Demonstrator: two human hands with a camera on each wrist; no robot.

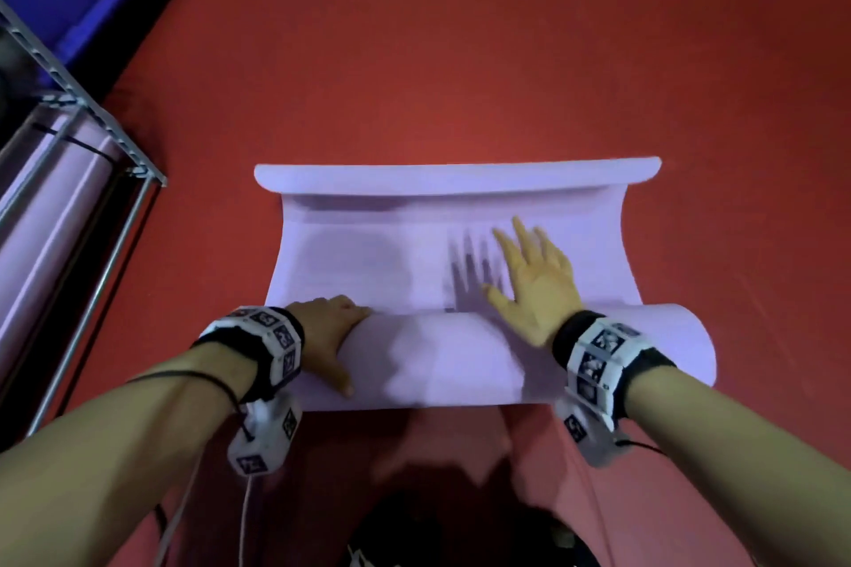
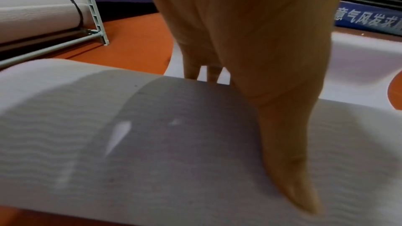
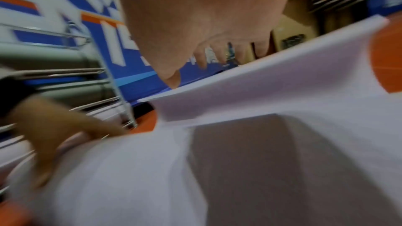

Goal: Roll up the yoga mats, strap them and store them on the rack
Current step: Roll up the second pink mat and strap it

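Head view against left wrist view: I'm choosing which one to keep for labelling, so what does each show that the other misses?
Only the head view shows the right hand, fingers spread and raised above the flat part of the mat, plus the mat's curled far edge and both wrist cameras.

Only the left wrist view shows the mat's wavy texture, a blue banner with white characters and dark shelving behind it.

Both show the left hand on the roll, the rack holding strapped mats, and the red floor.

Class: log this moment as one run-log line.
step: rolling | left hand: pressing roll | right hand: open, lifted | far edge: unrolled
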